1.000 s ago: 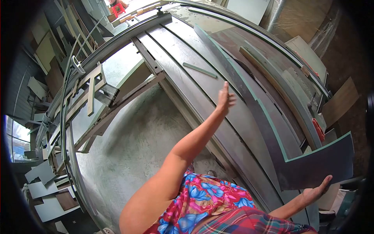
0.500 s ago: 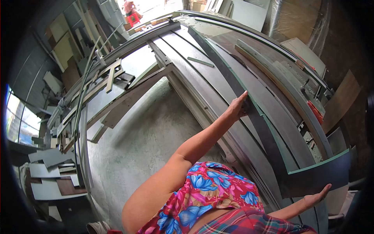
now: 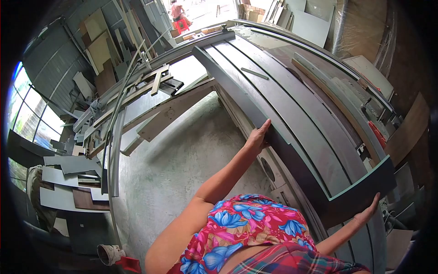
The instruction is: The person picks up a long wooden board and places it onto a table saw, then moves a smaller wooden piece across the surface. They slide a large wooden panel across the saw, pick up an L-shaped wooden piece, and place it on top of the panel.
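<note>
A long dark grey L-shaped board point(image 3: 349, 202) with pale green edges lies tilted across the front of the slotted metal table point(image 3: 315, 141). My left hand point(image 3: 260, 136) grips its long strip at the near edge, thumb on top and the other fingers partly hidden beneath. At the wide end, my right hand point(image 3: 366, 212) supports the lower edge, its fingers stretched along the board. Farther back on the table rests a short thin strip point(image 3: 254, 73).
Wood offcuts point(image 3: 159, 82) lie on the side frame at the left, with stacked panels point(image 3: 75, 182) below. A long rail point(image 3: 337, 100) runs along the table's far side. A person point(image 3: 177, 10) sits on a red stool point(image 3: 181, 25) in the background.
Both hands have brought the board leftward and closer to my body, so its far end now reaches the table's left edge. More of the slotted tabletop shows behind it.
</note>
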A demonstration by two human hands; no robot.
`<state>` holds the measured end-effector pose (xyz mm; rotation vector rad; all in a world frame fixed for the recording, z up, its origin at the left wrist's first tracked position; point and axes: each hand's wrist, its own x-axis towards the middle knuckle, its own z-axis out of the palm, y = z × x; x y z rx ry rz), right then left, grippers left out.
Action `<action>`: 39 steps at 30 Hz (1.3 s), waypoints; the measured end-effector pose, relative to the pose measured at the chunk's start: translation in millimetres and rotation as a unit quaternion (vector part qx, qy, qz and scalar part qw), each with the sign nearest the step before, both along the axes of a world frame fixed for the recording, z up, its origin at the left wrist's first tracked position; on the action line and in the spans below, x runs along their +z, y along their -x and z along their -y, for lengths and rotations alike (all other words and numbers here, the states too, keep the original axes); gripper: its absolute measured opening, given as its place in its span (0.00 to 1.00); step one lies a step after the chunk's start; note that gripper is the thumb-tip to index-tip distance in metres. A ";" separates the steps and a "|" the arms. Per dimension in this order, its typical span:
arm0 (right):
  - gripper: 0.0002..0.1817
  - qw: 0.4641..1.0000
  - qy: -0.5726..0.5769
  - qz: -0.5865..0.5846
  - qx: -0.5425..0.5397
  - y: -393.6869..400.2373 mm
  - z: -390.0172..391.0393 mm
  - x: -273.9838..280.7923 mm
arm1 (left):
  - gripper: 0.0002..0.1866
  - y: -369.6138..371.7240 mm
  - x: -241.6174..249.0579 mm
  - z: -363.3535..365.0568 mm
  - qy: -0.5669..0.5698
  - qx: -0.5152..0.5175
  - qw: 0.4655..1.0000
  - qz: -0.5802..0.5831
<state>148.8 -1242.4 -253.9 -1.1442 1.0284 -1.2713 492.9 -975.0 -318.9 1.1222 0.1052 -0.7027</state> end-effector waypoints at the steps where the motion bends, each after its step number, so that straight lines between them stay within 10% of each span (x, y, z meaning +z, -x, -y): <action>1: 0.35 1.000 0.017 -0.013 -0.003 1.6 -5.7 1.3 | 0.25 9.2 3.1 -7.0 0.006 0.000 1.000 0.003; 20: 0.31 0.995 -0.026 -0.054 0.080 126.2 -62.3 4.7 | 0.21 136.7 -50.4 -69.4 0.018 0.008 0.997 -0.073; 39: 0.31 0.986 -0.163 -0.025 -0.028 288.5 -25.6 -54.5 | 0.16 227.5 -79.1 71.6 -0.017 -0.136 0.989 -0.049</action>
